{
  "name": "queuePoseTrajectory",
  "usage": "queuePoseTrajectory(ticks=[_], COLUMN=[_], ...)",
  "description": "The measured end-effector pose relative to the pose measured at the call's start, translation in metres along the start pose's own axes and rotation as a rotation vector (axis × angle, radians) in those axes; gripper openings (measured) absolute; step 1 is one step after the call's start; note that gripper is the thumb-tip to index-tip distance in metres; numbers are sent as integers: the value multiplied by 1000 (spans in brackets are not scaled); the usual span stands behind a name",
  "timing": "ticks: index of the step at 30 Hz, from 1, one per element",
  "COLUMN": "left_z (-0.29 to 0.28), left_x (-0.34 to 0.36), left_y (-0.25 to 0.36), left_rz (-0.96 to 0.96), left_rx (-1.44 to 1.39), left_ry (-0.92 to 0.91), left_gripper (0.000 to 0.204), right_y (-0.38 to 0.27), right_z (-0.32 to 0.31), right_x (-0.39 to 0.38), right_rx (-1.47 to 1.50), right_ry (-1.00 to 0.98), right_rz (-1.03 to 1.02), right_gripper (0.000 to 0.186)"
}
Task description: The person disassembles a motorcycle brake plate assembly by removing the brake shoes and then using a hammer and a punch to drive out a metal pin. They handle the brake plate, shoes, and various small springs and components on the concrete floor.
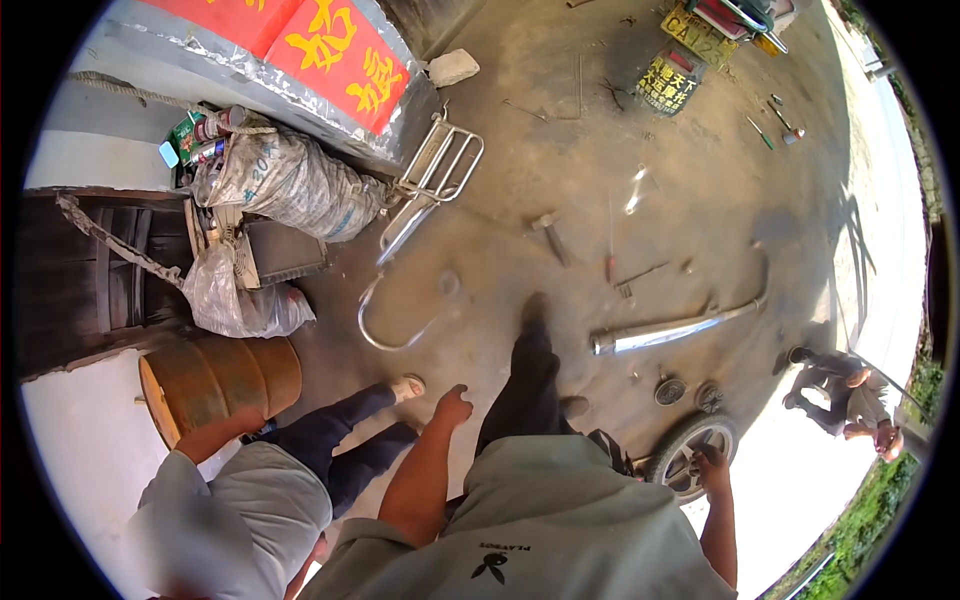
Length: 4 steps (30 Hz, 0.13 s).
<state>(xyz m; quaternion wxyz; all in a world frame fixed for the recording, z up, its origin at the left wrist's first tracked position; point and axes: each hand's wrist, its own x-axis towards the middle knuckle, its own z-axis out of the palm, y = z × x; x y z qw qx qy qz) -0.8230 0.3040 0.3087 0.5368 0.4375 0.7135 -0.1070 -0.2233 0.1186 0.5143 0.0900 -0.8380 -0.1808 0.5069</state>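
Note:
My left hand [453,405] hangs in front of me with its fingers curled in, and no object shows in it. On the other side, my right hand [711,468] is over the spoked wheel [662,446] with the black tyre. Its fingers are closed, and a small dark shape shows at them that I cannot make out. Whether this hand touches the wheel is unclear. Just beyond the wheel lie two round dark metal parts [670,391]. A chrome exhaust pipe [665,335] rests farther ahead on the ground.
A hammer [550,238] and a red-handled screwdriver [610,268] lie ahead. At left are a chrome rack [445,165], a stuffed sack [290,180] and a rusty drum [225,380]. Another person [250,490] stands close on my left; someone else [840,390] is at far right.

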Motion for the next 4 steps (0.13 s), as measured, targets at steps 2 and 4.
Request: queuePoseTrajectory(ticks=[2,4], left_z=[-23,-51], left_x=[30,36], left_y=[30,72], left_rz=[-54,-165], left_rx=[-91,-153], left_ry=[32,-43], left_gripper=[70,74], right_y=[-36,-66], right_z=[1,0], right_x=[14,31], right_rx=[-157,-151], right_ry=[-81,-123], right_rz=[21,94], right_gripper=[28,27])
